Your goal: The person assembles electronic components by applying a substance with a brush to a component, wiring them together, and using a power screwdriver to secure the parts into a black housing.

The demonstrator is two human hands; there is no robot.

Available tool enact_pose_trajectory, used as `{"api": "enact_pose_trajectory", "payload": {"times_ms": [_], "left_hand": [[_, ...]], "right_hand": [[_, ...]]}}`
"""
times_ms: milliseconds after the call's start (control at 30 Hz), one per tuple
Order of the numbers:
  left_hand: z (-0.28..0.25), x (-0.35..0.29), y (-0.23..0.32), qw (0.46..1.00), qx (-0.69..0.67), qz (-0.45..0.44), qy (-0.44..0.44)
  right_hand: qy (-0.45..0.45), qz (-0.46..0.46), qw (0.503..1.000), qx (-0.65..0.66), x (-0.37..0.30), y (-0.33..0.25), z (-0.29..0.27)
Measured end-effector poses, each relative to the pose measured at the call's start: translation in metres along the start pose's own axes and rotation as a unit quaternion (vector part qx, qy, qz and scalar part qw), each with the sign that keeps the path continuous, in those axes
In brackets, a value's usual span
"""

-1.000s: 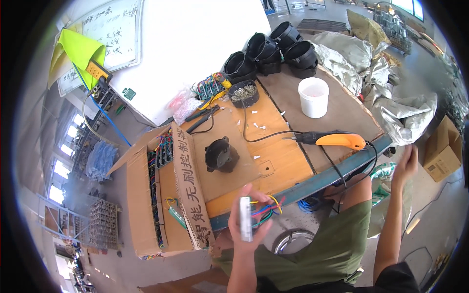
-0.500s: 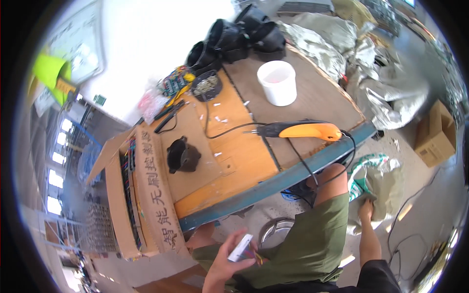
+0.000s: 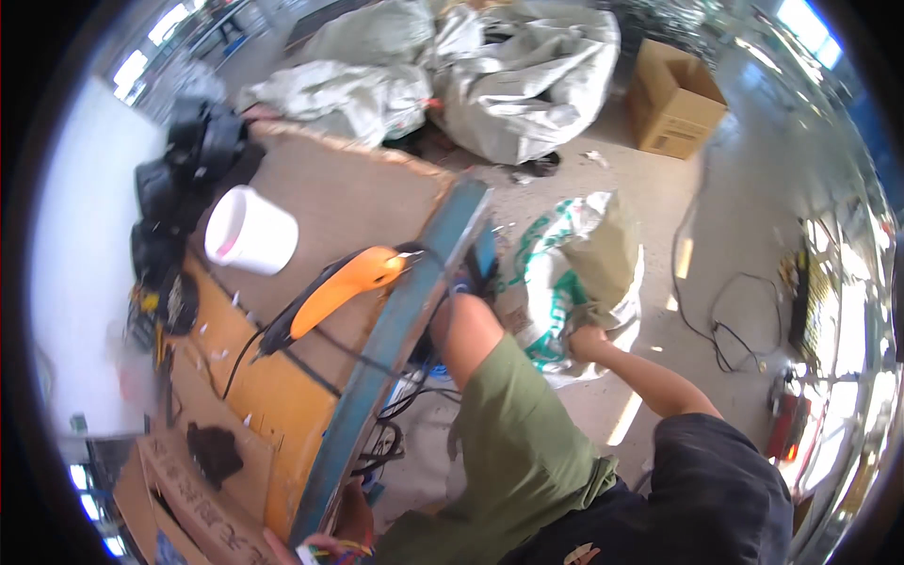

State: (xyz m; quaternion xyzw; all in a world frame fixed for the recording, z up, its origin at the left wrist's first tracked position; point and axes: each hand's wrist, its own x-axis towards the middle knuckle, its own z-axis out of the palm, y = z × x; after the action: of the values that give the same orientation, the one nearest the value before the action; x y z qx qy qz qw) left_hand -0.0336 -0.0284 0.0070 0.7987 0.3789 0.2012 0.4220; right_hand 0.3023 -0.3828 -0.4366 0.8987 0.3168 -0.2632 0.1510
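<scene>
Now the right hand has dropped into the green-printed woven sack, its grip impossible to tell, shifting work floorward, while the left hand keeps curled around the wired white module near the table.

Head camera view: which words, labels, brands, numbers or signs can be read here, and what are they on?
I describe print rather than copy it:
Open carton, lower left: a row of dark characters along one side, blurred.
White-and-green sack: large green printing, creased and partly hidden.
Brown box, upper right: small dark marks, too small to read.
I can make out no other print.
</scene>
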Motion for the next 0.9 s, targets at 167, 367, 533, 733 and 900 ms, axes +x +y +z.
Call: {"api": "enact_pose_trajectory", "payload": {"times_ms": [167, 367, 533, 733, 900], "left_hand": [[0.018, 0.012, 0.007, 0.996, 0.074, 0.054, -0.01], [-0.001, -0.011, -0.023, 0.986, 0.13, 0.1, 0.022], [-0.014, -0.037, -0.033, 0.992, 0.102, 0.068, 0.043], [-0.016, 0.013, -0.006, 0.987, 0.072, 0.142, 0.015], [-0.021, -0.012, -0.035, 0.987, 0.075, 0.126, 0.062]], "right_hand": [[0.467, 0.187, 0.82, 0.273, 0.065, 0.052, -0.011], [-0.173, 0.068, 0.956, 0.227, 0.116, 0.101, 0.178], [0.14, 0.006, 0.987, 0.081, 0.08, 0.05, 0.163], [0.212, 0.213, 0.845, 0.442, 0.158, 0.114, 0.183], [0.102, 0.226, 0.931, 0.267, 0.127, 0.07, 0.119]]}}
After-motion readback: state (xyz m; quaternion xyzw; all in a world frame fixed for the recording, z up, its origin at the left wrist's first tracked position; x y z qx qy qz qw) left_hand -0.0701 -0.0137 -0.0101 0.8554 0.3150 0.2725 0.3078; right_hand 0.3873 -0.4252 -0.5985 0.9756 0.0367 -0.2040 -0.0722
